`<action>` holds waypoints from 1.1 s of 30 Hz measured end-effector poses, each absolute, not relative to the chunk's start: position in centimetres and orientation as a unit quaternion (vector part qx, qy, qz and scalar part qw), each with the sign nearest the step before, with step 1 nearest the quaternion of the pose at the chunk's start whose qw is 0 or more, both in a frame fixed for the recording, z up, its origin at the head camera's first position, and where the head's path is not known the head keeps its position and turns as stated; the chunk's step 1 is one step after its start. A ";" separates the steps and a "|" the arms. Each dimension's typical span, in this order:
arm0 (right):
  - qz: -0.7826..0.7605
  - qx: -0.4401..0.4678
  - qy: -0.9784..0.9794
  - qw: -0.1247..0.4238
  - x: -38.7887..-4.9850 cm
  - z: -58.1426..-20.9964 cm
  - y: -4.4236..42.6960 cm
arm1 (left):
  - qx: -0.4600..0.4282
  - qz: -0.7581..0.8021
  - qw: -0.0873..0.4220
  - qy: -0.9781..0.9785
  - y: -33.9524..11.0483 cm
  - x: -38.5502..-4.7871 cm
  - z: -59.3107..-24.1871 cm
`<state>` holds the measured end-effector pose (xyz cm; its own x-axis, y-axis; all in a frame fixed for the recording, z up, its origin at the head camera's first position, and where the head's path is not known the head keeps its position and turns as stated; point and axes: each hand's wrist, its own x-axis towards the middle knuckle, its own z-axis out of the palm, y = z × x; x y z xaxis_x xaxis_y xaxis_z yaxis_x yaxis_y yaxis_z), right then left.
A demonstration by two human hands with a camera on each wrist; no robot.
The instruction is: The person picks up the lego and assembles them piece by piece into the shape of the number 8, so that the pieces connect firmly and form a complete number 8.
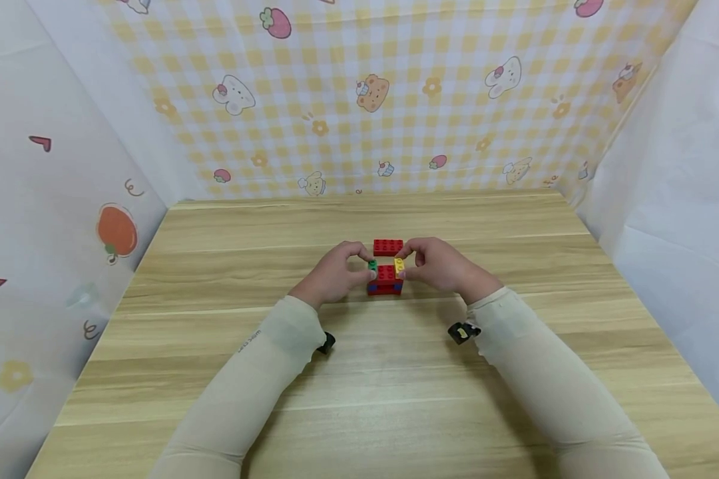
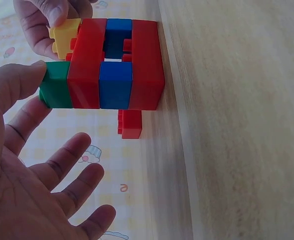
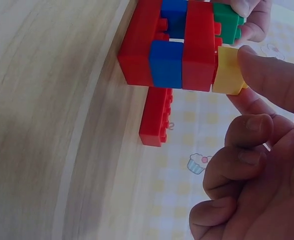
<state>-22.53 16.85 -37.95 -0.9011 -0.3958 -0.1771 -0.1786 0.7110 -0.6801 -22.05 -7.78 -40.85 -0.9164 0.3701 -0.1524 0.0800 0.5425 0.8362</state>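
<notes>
Evidently the work sat around the middle of a wide wooden tabletop (image 1: 383,386), pale and yellowish, with browner bands of grain running from side to side. Behind its far edge hung a checked cloth (image 1: 335,63) in yellow and white, printed with rabbits, bears, strawberries, cupcakes and small flowers. A white sheet (image 1: 42,233) closed off the left side, marked with hearts, squiggles, an orange fruit and a yellow flower, while a plainer pale sheet (image 1: 665,140) rose on the right.

On the wood stood a small stack: a lower red block (image 2: 147,65), two blue blocks (image 2: 116,85) upright at its ends with an opening between them, and an upper red block (image 2: 87,62) bridging across. The left hand (image 1: 335,273) pinched a green block (image 2: 58,85) between thumb and forefinger at the left end of the top; its other fingers were spread. The right hand (image 1: 437,265) held a yellow block (image 3: 227,71) the same way at the right end, its remaining fingers loosely curled. A thin gap showed under the yellow block, while the green one looked flush. Just beyond the stack, apart from it, a loose red block (image 1: 388,247) lay studs up on the tabletop. Both forearms wore cream sleeves (image 1: 569,379), with a black fitting (image 1: 463,332) near each wrist.
</notes>
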 end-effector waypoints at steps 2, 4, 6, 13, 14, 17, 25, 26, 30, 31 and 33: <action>-0.349 -0.156 0.910 0.158 -22.5 -38.0 16.9 | 0.131 0.461 0.157 0.863 -7.8 -22.1 -40.9; -0.352 -0.157 0.909 0.158 -22.5 -38.0 17.0 | 0.131 0.462 0.156 0.863 -7.8 -22.1 -40.9; -0.353 -0.159 0.909 0.157 -22.4 -38.1 17.0 | 0.132 0.462 0.155 0.863 -7.8 -22.1 -40.8; -0.364 -0.152 0.904 0.161 -22.2 -38.5 17.1 | 0.129 0.463 0.158 0.863 -7.8 -22.0 -40.8; -0.366 -0.152 0.904 0.162 -22.2 -38.5 17.1 | 0.128 0.463 0.159 0.862 -7.8 -22.0 -40.8; -0.367 -0.152 0.903 0.161 -22.2 -38.5 17.2 | 0.126 0.464 0.161 0.862 -7.8 -22.0 -40.7; -0.400 -0.151 0.892 0.148 -21.9 -38.9 17.4 | 0.127 0.464 0.162 0.862 -7.7 -21.9 -40.7; -0.406 -0.152 0.889 0.144 -21.8 -38.9 17.4 | 0.128 0.463 0.161 0.862 -7.7 -21.9 -40.7; -0.424 -0.151 0.882 0.139 -21.7 -39.0 17.3 | 0.130 0.462 0.160 0.863 -7.7 -21.9 -40.7; -0.427 -0.151 0.881 0.140 -21.7 -39.1 17.3 | 0.130 0.462 0.159 0.863 -7.7 -22.0 -40.7; -0.431 -0.149 0.878 0.144 -21.7 -39.1 17.3 | 0.132 0.461 0.159 0.863 -7.7 -22.0 -40.7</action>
